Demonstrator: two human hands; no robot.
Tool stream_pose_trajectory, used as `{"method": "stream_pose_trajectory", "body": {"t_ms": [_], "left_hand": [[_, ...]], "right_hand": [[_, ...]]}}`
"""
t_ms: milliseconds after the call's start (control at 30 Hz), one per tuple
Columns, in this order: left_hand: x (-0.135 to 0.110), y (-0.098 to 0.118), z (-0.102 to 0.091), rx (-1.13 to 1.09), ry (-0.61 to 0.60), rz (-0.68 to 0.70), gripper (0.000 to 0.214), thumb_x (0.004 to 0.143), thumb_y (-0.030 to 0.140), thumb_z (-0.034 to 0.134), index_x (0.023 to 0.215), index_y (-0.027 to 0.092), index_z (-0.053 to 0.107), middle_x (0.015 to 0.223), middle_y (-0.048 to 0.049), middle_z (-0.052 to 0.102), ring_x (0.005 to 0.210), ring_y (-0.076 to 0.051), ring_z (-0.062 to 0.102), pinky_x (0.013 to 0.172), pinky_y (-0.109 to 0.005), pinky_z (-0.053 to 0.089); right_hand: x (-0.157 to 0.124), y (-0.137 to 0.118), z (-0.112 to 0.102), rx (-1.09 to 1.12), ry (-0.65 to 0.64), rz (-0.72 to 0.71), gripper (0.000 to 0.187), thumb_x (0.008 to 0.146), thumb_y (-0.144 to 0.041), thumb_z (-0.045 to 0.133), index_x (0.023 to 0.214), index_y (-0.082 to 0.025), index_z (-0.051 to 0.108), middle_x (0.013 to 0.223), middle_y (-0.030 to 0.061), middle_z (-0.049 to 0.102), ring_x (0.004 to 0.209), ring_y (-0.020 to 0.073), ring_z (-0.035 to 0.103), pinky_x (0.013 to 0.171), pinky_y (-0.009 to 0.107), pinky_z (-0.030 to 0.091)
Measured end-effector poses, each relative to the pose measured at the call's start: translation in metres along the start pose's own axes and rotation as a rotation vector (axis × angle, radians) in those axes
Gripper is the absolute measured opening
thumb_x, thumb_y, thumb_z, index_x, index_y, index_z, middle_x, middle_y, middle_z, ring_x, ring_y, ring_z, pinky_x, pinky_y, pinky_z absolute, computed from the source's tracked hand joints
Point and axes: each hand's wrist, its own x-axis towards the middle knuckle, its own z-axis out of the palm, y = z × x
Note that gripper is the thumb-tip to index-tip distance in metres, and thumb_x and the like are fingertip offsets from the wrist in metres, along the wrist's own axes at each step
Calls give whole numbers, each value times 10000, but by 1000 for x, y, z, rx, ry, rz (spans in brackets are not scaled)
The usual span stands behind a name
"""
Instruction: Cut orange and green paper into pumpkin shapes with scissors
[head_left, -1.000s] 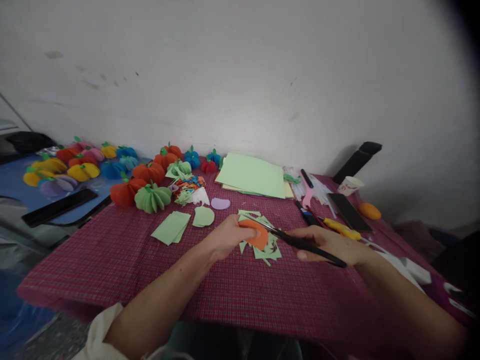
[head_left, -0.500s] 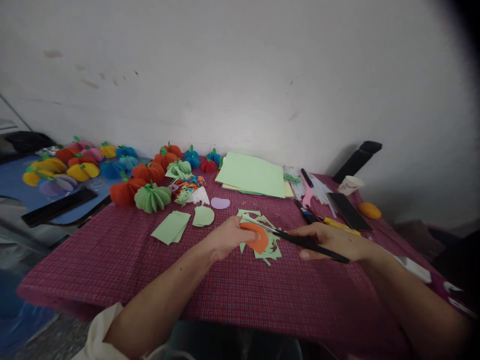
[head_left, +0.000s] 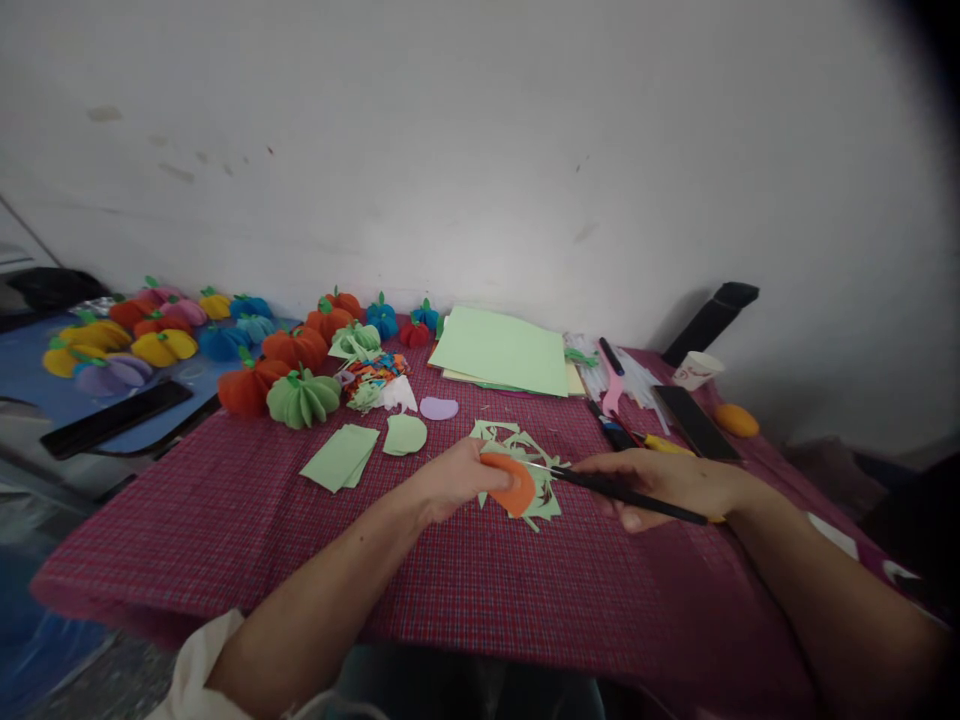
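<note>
My left hand (head_left: 454, 478) pinches an orange paper piece (head_left: 512, 483) just above the red checked tablecloth (head_left: 247, 520). My right hand (head_left: 667, 485) is closed round black scissors (head_left: 615, 489), whose blades reach left to the top edge of the orange piece. Under the orange piece lie several light green paper scraps (head_left: 536, 498). To the left of my left hand are folded green sheets (head_left: 341, 455), a green rounded cutout (head_left: 406, 435) and a lilac cutout (head_left: 439, 408).
Paper pumpkins in orange (head_left: 296, 347), green (head_left: 302, 397), yellow (head_left: 161, 347) and blue (head_left: 382, 318) stand at the back left. A green paper stack (head_left: 502, 350) lies at the back. Pink tool (head_left: 613, 385), black phone (head_left: 697, 422), paper cup (head_left: 694, 370) sit right.
The scissors have drawn back to the right, so less blade covers the orange piece. The right hand shifted slightly right and the left hand turned the orange piece a little.
</note>
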Motion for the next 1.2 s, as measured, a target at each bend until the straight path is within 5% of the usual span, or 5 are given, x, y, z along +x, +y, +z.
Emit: {"method": "stream_pose_trajectory", "body": {"t_ms": [267, 433, 533, 700, 1200], "left_hand": [[-1, 1, -2, 49, 76, -13, 115, 526, 167, 584, 612, 105, 629, 612, -17, 609, 578, -119, 524, 590, -244, 393], [0, -2, -4, 83, 98, -25, 144, 542, 181, 598, 657, 101, 631, 659, -31, 626, 613, -132, 542, 600, -249, 398], [0, -2, -4, 108, 108, -21, 110, 550, 182, 597, 627, 105, 612, 637, -16, 603, 595, -120, 522, 589, -240, 382], [-2, 0, -2, 127, 50, 27, 56, 559, 175, 577, 564, 120, 569, 529, 28, 512, 509, -86, 434, 512, -218, 314], [2, -6, -2, 271, -6, 53, 63, 597, 195, 543, 613, 136, 558, 539, 44, 472, 494, -78, 379, 504, -217, 294]], "right_hand": [[-24, 25, 4, 328, -69, 15, 574, 753, -398, 577, 1246, -164, 401, 940, 115, 621, 818, 186, 573, 650, 268, 444], [-34, 31, 7, 375, 106, 43, 465, 722, -312, 625, 1120, -166, 433, 882, 88, 625, 799, 176, 580, 645, 265, 431], [-16, 18, 18, 371, 403, 15, 416, 722, -268, 632, 1058, -200, 397, 840, 35, 598, 783, 145, 566, 675, 264, 428], [31, -17, 44, 396, 617, -104, 410, 707, -242, 641, 999, -220, 355, 849, 26, 583, 750, 143, 562, 664, 285, 454], [80, -15, 55, 437, 601, -157, 421, 643, -128, 628, 998, -195, 412, 772, -22, 527, 657, 97, 517, 557, 205, 423]]}}
